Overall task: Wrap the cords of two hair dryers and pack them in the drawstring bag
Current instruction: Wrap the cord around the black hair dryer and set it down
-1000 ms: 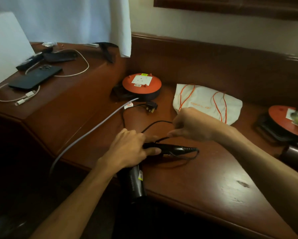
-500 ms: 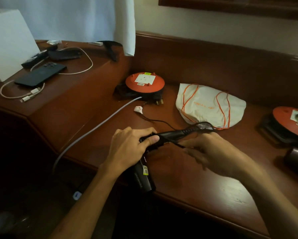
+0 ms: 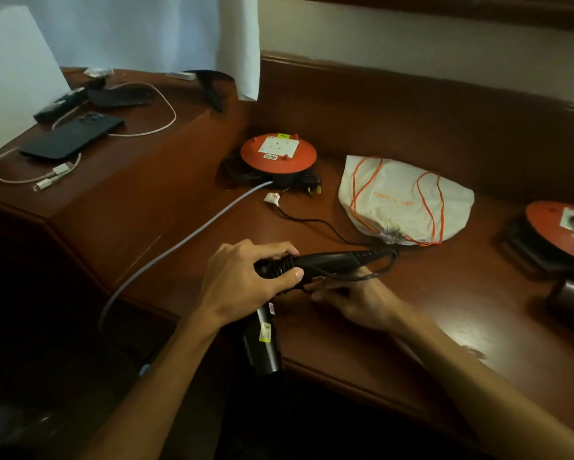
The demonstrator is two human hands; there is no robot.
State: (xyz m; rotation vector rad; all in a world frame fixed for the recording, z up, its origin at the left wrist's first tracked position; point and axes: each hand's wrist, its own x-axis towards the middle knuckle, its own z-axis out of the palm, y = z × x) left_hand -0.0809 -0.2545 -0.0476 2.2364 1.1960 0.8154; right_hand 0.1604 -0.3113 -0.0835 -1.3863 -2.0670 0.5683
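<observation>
Head view: left hand (image 3: 249,283) clenched around the black hair dryer (image 3: 315,263) where handle meets body, barrel hanging down past the desk (image 3: 445,327) edge. Right hand (image 3: 362,302) sits under the handle, fingers pinching what looks like the cord (image 3: 372,276) — grip partly hidden, so not certain. Loose cord runs back across the desk to the plug (image 3: 313,188) beside the orange cable reel (image 3: 278,153). Drawstring bag (image 3: 408,197) lies flat just behind the handle tip, closed. Second dryer (image 3: 569,298) at far right, untouched. To wrap well: keep the dryer steady, lay turns snug and side by side along the handle — no kinks at the strain relief — and leave the plug end free to tuck.
</observation>
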